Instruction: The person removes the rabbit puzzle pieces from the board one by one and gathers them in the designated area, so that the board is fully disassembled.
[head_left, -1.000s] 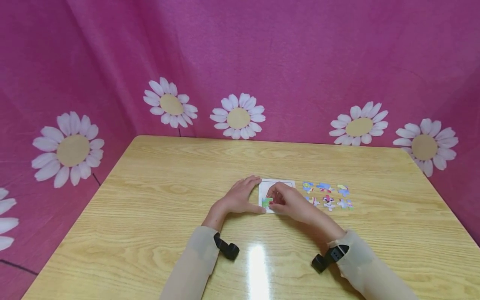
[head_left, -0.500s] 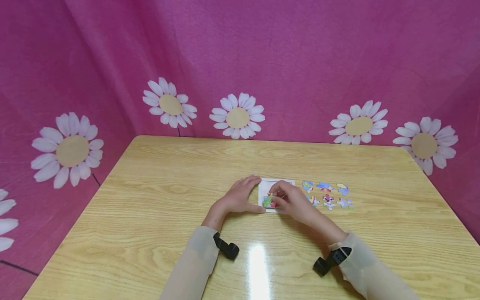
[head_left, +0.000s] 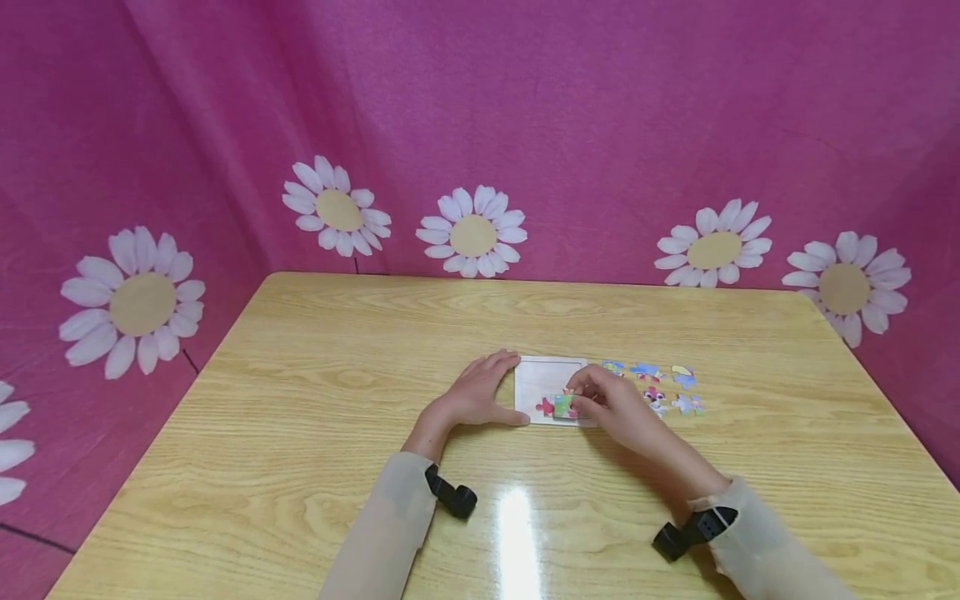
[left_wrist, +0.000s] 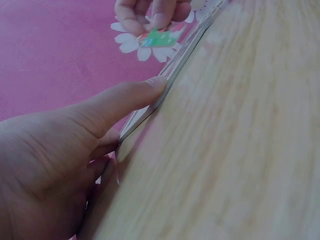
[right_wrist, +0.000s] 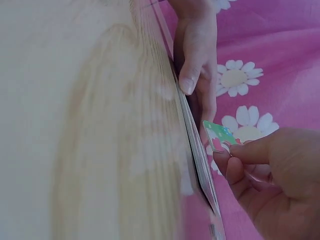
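My right hand [head_left: 618,408] pinches a green and pink jigsaw piece [head_left: 564,406] between thumb and fingertips, over the near right part of a white puzzle board [head_left: 534,372]. In the right wrist view the piece [right_wrist: 217,134] is tilted and apart from the board. A red jigsaw piece [head_left: 544,407] lies on the board, left of the held one. Spread along the board's left side, my left hand [head_left: 480,396] rests its thumb on the near left corner and its fingers at the far left corner. The left wrist view has this thumb [left_wrist: 130,97] pressing the board's edge.
Several loose jigsaw pieces lie right of the board, among them a blue one [head_left: 647,372], a yellow and blue one [head_left: 683,376] and one with a red and white animal face [head_left: 656,401]. My right hand partly hides this group. A pink flowered cloth [head_left: 585,167] hangs behind the wooden table [head_left: 337,375].
My right hand has lifted the green piece from the board's near left corner and carried it right. The red piece now shows beside it. My left hand stays put.
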